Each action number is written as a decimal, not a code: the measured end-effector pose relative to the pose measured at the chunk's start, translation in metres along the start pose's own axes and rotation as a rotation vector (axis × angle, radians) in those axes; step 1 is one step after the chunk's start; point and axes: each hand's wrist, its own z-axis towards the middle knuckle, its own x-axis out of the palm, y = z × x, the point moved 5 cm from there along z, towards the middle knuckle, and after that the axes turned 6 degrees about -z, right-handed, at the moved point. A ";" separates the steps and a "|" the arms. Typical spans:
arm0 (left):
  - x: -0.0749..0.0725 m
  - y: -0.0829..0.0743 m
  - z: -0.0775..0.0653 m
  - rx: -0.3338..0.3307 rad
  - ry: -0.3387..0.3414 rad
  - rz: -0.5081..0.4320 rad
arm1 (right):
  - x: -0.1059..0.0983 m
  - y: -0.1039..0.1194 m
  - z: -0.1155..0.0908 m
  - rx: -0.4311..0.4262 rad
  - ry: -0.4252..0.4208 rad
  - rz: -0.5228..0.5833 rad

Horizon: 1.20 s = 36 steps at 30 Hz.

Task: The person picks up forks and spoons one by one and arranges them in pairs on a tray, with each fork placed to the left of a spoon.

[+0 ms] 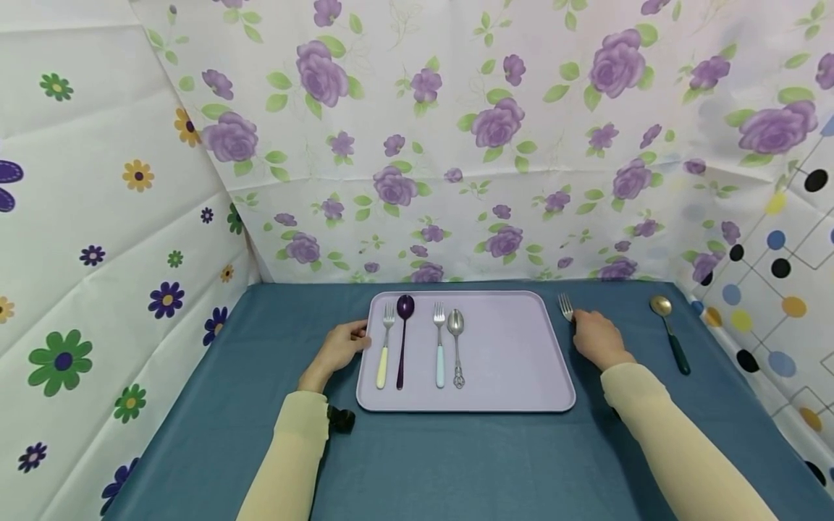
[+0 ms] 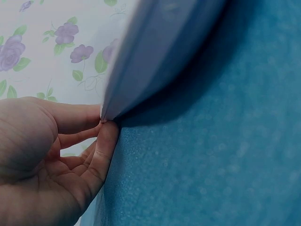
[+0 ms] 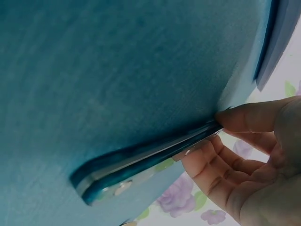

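My left hand pinches the left rim of a lavender tray between thumb and fingertips, as the left wrist view shows up close. Outside the tray's right edge, my right hand pinches a fork; its silver tines point away from me. In the right wrist view the fork's glossy dark teal handle lies low along the cloth. On the tray's left half lie a yellow-handled fork, a dark purple spoon, a light-blue-handled fork and a silver spoon with an ornate handle.
A gold spoon with a dark green handle lies on the blue tablecloth, right of my right hand. Flowered sheets hang behind and at the left, and a dotted sheet hangs at the right.
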 end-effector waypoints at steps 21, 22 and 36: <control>0.000 -0.001 -0.001 -0.003 -0.001 0.000 | 0.000 -0.002 0.003 -0.003 -0.030 -0.004; 0.000 -0.001 -0.001 -0.003 -0.002 0.000 | 0.000 -0.003 0.003 -0.001 -0.028 -0.002; 0.000 0.000 -0.001 -0.003 -0.003 0.003 | -0.001 -0.008 0.008 0.056 0.015 0.073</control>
